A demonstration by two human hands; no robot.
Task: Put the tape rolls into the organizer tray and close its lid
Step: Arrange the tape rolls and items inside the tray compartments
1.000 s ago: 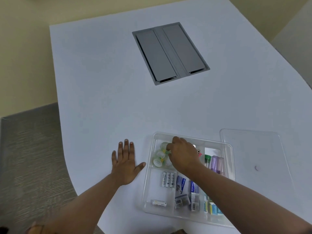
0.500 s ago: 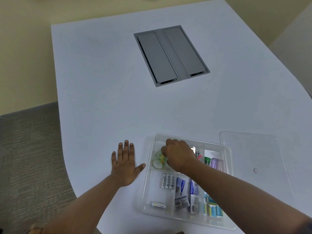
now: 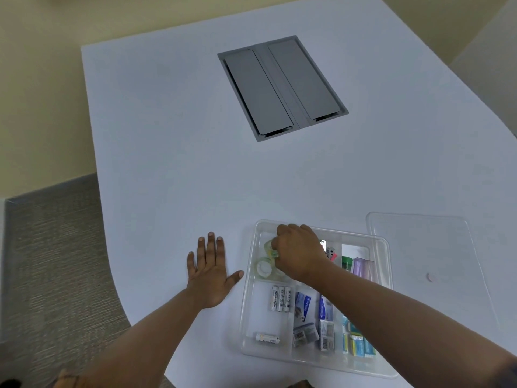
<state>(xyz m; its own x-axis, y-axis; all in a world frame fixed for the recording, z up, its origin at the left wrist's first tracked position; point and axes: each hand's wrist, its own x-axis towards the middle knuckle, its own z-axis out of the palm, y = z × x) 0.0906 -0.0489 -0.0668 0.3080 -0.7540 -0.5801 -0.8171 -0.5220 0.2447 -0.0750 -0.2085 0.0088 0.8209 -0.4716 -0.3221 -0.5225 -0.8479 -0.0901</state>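
Inside the tray's (image 3: pixel 247 309) far-left compartment, the right hand (image 3: pixel 300 254) is curling its fingers onto the tape rolls (image 3: pixel 264 266), which are lying flat, holes facing up. Beside the tray, the left hand (image 3: pixel 211 271) is resting flat and empty on the surface (image 3: pixel 173 163), while the lid (image 3: pixel 425 264) is lying just right of the tray.

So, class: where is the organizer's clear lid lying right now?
In the head view the lid lies flat on the white table, right of the organizer tray, beyond the right forearm.
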